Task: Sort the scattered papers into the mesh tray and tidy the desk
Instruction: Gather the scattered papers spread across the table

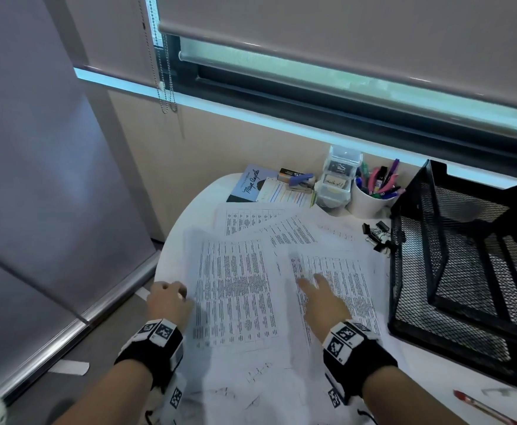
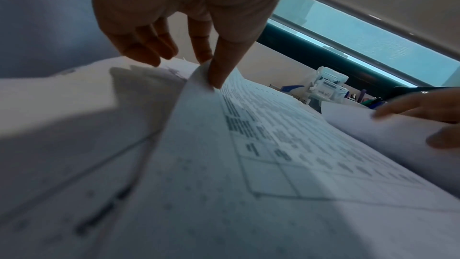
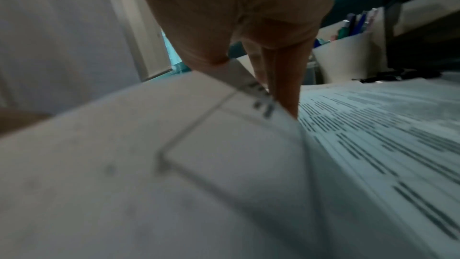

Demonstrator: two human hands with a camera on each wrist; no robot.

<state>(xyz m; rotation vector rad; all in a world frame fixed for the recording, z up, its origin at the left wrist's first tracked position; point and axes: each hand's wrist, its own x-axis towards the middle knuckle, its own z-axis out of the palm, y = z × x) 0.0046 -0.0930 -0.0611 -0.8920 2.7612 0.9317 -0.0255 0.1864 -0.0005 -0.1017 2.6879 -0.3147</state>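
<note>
White and round, the desk (image 1: 428, 369) sits under a window with grey roller blinds (image 1: 343, 32).

At the left edge of the desk, the left hand (image 1: 168, 299) pinches the corner of a white printed sheet full of small table text (image 1: 235, 289). In the left wrist view its thumb and one finger (image 2: 219, 66) nip that corner, and it curls up off the desk.

Many more loose white printed papers (image 1: 269, 228) lie spread over the middle, one on top of another.

The right hand (image 1: 321, 299) rests on a second printed sheet (image 1: 340, 277) with its fingers held out fairly straight. In the right wrist view the fingertips (image 3: 288, 94) press by a raised paper edge.

At the back edge stand a blue book (image 1: 251, 182), a clear plastic box (image 1: 336, 176) and a white cup of coloured pens (image 1: 373, 191). Black binder clips (image 1: 376, 234) lie near the tray.

At the right edge stands the black wire mesh tray (image 1: 465, 259). I see no paper in it. So the sorting looks like it has only begun: all the papers are left to gather, and the clips too.
</note>
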